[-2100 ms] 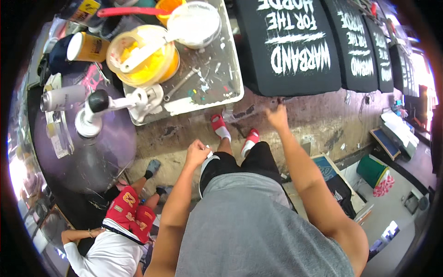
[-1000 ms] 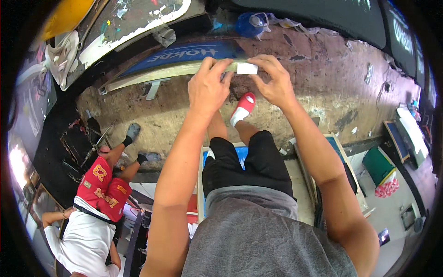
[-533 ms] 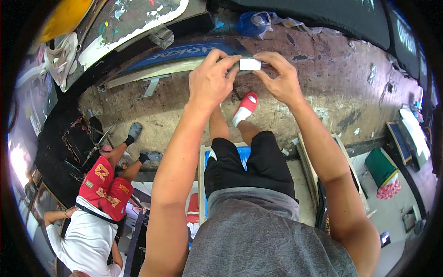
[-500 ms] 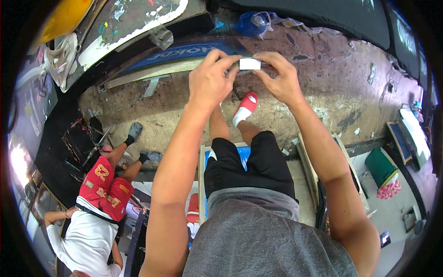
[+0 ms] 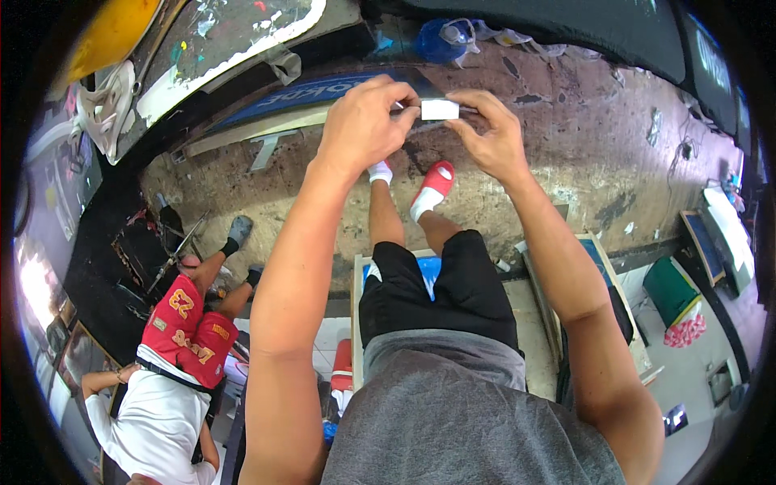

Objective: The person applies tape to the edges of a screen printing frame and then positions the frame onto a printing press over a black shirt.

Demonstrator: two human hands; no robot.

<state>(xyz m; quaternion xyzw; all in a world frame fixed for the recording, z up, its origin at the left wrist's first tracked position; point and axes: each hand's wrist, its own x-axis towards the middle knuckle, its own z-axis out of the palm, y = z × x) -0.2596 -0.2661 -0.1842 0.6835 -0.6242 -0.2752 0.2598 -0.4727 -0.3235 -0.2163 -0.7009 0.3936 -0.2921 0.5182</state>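
A small white rectangular piece (image 5: 440, 109) is held up between my two hands, out ahead of my body; its kind is not clear. My right hand (image 5: 491, 133) pinches its right end between thumb and bent fingers. At the left end, the thumb and fingertips of my left hand (image 5: 364, 125) close in on its edge, with the other fingers curled. A narrow dark strip shows near those left fingertips, too small to name. Both forearms reach forward, held well above the floor.
A person in a white shirt (image 5: 158, 424) and red shorts is at the left. A paint-spotted table (image 5: 234, 36) stands at the far left, beside a blue board (image 5: 283, 95). A blue plastic bag (image 5: 439, 42) lies far ahead; a green bin (image 5: 671, 291) is at right.
My left hand has tilted and shifted a little left, its knuckles higher. The white piece and my right hand are nearly where they were. My left foot now shows below the left hand.
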